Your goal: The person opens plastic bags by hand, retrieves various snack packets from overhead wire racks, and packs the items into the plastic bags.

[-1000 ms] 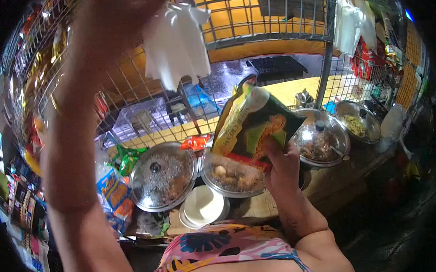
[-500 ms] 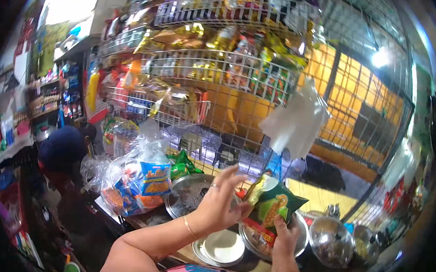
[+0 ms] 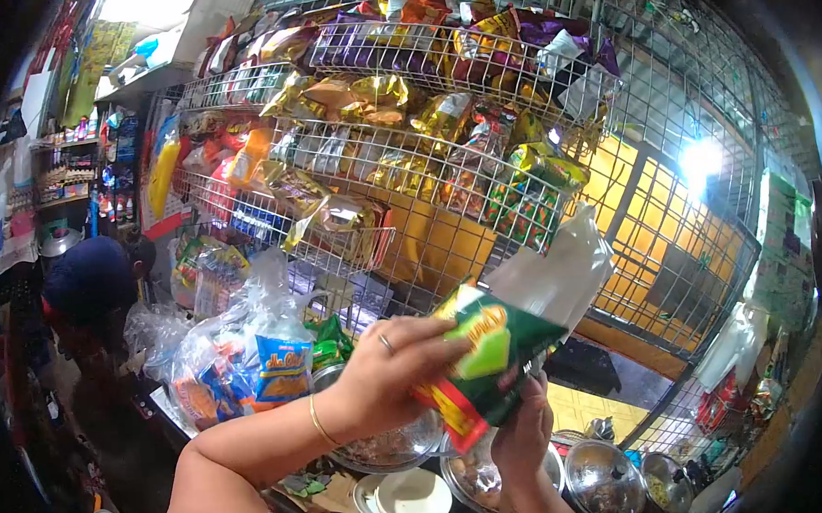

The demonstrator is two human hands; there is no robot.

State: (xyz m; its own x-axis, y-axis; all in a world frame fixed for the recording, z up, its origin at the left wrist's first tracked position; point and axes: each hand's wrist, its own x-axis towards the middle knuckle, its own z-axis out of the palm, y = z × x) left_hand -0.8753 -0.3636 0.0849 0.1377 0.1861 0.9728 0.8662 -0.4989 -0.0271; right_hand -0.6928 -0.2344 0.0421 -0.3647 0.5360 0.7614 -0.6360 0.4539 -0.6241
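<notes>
A green and yellow snack packet with a red lower edge is tilted in front of me, between my two hands. My left hand, with a ring and a gold bracelet, lies with its fingers over the packet's left side. From below, my right hand grips the packet's lower right part, and some of its fingers are hidden behind it. Behind the packet hangs a bunch of white plastic bags.
Wire racks full of snack packets rise ahead. Clear bags of packets sit at the left. Lidded pans and white bowls stand on the counter below. A person in a dark cap is at far left.
The view has turned left and up toward the racks. My left hand has come down from above onto the packet, and the packet has been raised and tilted.
</notes>
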